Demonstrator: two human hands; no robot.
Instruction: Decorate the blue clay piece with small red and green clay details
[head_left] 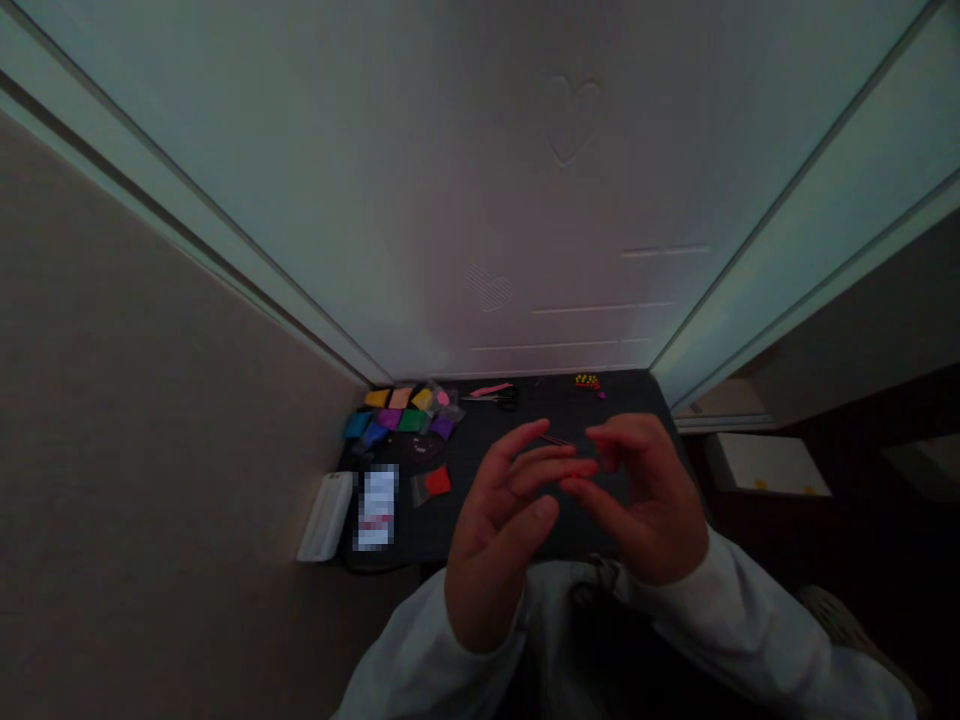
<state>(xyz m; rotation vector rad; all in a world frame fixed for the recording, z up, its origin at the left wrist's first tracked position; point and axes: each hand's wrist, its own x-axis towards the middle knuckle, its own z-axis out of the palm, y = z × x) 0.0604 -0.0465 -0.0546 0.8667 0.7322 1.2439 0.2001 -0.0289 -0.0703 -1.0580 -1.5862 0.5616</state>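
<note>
Above the dark table, my left hand and my right hand meet at the fingertips. A tiny piece of red clay is pinched between my left fingertips and my right thumb; fingers partly cover it. My left fingers are stretched out, the thumb apart below them. On my right hand the fingers curl, leaving a gap between index finger and thumb. An opened clear packet of red clay lies to the left of my hands. Behind my fingers, a thin dark tool is partly visible, its kind unclear.
Packets of coloured clay crowd the table's back left. Scissors lie beside a pink strip at the back edge. Small yellow-and-red pieces sit back right. A blurred phone-like screen and a white tray are at left.
</note>
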